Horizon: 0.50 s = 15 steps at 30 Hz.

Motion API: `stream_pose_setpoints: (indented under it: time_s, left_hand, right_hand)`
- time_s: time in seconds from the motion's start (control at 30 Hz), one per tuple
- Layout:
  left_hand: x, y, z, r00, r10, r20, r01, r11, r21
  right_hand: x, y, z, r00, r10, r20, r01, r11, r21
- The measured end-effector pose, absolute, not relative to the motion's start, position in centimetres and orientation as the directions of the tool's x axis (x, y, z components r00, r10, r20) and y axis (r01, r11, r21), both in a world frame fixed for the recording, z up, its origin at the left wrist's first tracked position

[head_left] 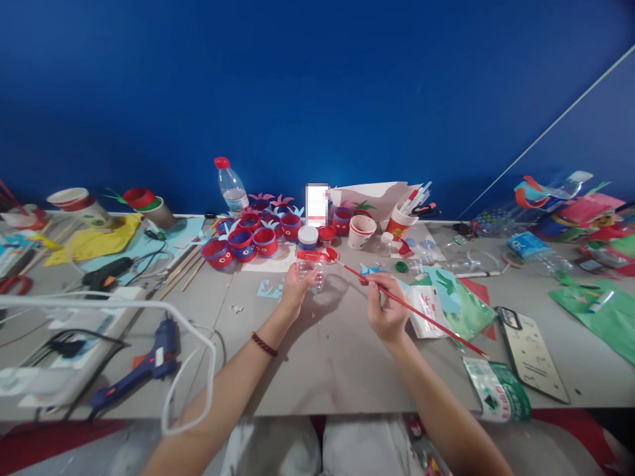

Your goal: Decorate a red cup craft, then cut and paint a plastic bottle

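Observation:
My left hand (296,289) is wrapped round a clear plastic bottle piece (316,272) with red paint on its upper edge. My right hand (387,307) holds a long red paintbrush (421,316), whose tip reaches left to a small red paint lid (331,254). Just behind the bottle piece stand a white-lidded jar (308,237) and an open pot of red paint (326,234). To their left is a group of red and blue painted cups (241,244) with eyes on them. A white paper cup (362,231) stands behind my right hand.
On the left lie a blue glue gun (159,357), a power strip (106,350) and a looping white cable (211,370). A capped bottle (231,186) stands at the back. On the right are a phone (533,354), a green packet (499,390) and green paper (600,314).

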<state>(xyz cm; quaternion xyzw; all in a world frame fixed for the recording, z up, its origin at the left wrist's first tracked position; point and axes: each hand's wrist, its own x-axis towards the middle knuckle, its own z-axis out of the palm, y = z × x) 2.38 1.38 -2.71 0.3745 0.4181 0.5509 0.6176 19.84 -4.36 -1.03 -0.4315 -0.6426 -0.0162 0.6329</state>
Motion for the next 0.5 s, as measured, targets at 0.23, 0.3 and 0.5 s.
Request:
stream_pose_setpoints:
  time_s: [0.23,0.3,0.5]
  left_hand:
    - [2.4,1.4,-3.2,-0.046,0.998,-0.039,-0.197,0.029,0.980]
    - [2.6,1.2,-3.1,-0.082,0.996,-0.019,-0.156,0.006,0.988]
    - [3.1,0.7,-3.1,-0.109,0.993,0.042,-0.146,-0.058,0.988]
  right_hand:
    - [19.3,-4.7,-0.6,0.114,0.494,0.862,0.630,0.635,-0.447]
    - [19.1,-4.9,-0.4,0.089,0.480,0.873,0.641,0.643,-0.419]
    - [18.5,-5.1,-0.2,0.057,0.429,0.901,0.651,0.669,-0.360]
